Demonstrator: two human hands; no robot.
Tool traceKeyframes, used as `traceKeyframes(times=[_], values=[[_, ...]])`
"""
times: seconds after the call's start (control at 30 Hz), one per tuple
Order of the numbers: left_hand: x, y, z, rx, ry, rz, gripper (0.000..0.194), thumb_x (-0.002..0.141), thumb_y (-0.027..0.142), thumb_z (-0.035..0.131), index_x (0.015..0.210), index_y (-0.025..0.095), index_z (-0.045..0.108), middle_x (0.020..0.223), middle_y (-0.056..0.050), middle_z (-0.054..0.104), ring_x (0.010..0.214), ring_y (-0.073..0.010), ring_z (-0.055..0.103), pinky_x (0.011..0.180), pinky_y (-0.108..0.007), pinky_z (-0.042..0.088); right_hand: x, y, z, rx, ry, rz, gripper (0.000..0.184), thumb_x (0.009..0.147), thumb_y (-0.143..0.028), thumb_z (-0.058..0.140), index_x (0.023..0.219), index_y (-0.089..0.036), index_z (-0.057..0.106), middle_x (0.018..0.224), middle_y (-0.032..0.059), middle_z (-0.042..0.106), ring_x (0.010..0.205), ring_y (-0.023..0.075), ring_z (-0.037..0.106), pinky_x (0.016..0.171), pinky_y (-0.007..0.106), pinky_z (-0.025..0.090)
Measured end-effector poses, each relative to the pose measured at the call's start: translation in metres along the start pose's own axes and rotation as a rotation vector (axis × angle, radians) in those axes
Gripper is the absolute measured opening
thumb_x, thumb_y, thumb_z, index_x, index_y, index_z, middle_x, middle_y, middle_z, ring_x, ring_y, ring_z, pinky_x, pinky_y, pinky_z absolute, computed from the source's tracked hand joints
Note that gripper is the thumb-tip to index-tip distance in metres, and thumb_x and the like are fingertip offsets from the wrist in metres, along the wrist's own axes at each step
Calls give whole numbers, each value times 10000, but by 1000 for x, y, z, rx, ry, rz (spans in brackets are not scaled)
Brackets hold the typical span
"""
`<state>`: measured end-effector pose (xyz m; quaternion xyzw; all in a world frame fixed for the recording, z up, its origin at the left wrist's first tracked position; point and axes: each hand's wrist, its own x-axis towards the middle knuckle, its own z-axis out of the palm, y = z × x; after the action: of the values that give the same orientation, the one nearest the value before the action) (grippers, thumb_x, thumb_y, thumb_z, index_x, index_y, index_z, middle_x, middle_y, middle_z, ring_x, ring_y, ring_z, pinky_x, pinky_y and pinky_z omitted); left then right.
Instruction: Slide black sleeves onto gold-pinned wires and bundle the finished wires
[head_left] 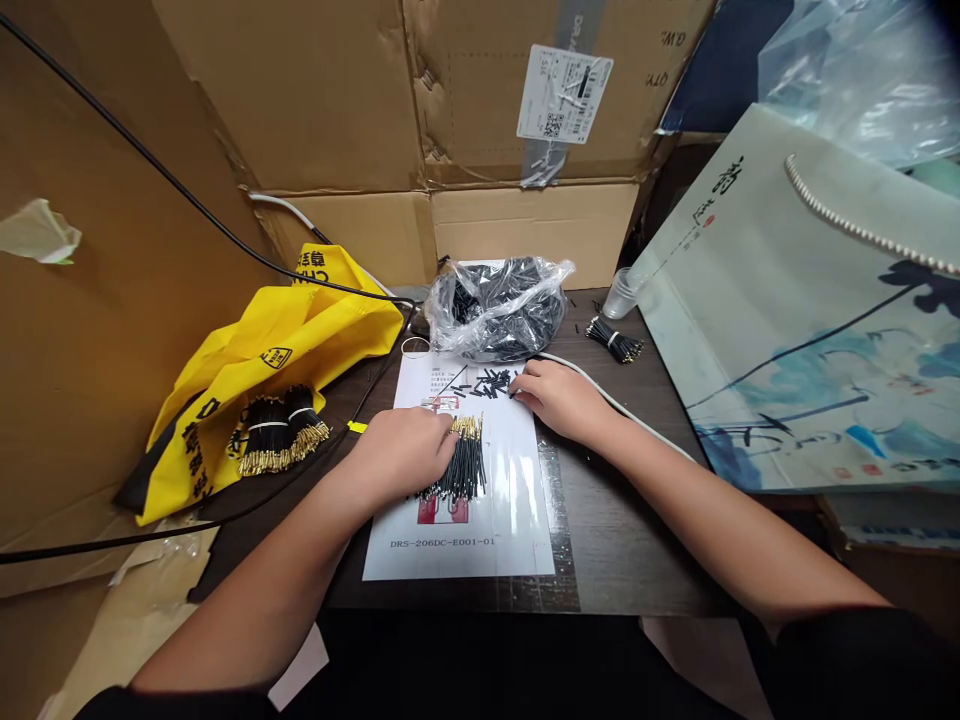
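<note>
My left hand (409, 450) is closed, its fingers curled at the left side of a row of short black wires (466, 465) with gold terminals at their far ends. Whatever it holds is hidden behind the fingers. The wires lie side by side on a printed white sheet (506, 545). My right hand (559, 395) reaches to the sheet's far right corner, thumb and forefinger pinched on a small black tube. Just left of those fingertips is a loose pile of short black tubes (495, 382).
A clear plastic bag (499, 310) of black pieces sits behind the sheet. Bundled wires (285, 430) rest on a yellow bag (262, 330) at left. Another wire bundle (613, 340) lies by a plastic cup (621, 295). Cardboard (315, 90) and a paper bag (795, 320) bound the table.
</note>
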<state>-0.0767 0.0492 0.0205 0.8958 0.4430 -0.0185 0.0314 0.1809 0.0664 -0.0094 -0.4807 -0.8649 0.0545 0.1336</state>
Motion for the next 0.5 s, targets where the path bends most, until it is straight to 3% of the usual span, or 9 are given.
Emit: traceKeyframes(times=[0.27, 0.5], values=[[3, 11, -1, 71, -110, -93, 386, 914, 340, 381, 715, 183, 672, 727, -113, 704, 592, -252, 635, 520, -308, 379, 1, -5, 2, -31, 1, -38, 140, 942, -147, 485, 899, -168, 617, 920, 85, 590, 848, 201, 493, 707, 317, 348], [5, 8, 0, 40, -92, -102, 388, 910, 374, 403, 680, 190, 656, 681, -96, 668, 589, -230, 624, 532, -298, 381, -24, -44, 3, 465, 128, 125, 97, 957, -163, 479, 927, -196, 565, 878, 34, 641, 821, 164, 563, 747, 292, 413]])
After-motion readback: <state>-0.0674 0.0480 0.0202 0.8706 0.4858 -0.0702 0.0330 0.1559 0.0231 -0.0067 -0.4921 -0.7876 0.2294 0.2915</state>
